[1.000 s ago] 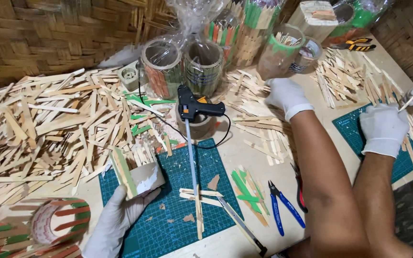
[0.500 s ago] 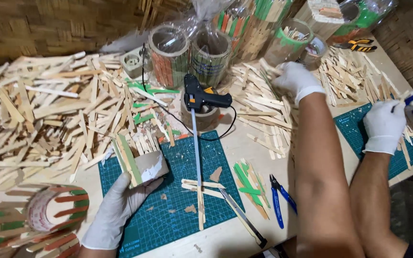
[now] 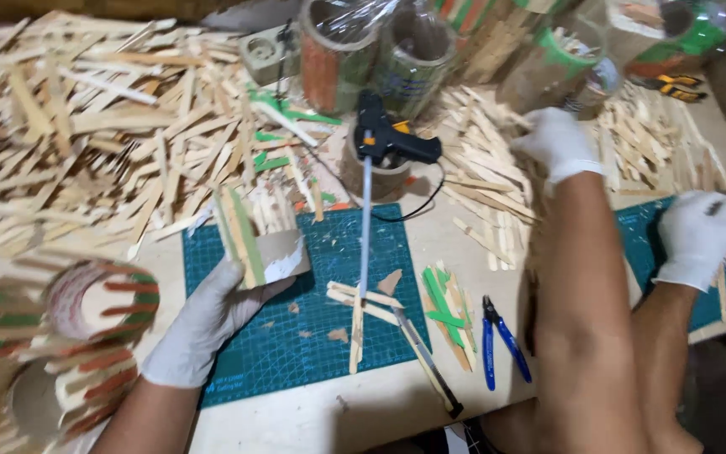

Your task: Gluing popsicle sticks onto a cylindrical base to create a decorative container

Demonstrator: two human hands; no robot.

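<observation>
Cardboard tube half-clad in wooden sticks [image 3: 264,244] sat gripped in left hand [image 3: 212,315]; right hand [image 3: 558,143] reached into loose sticks [image 3: 485,172], fingers hidden; gluing next stick likely.

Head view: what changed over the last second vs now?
The right hand slid from the stick pile's far end, near the jars, down to its middle. The left hand kept its grip on the cardboard tube with sticks over the green cutting mat. Glue gun and blue cutters stayed put.

head camera, looking down (close), cutting mat [image 3: 313,328]
</observation>
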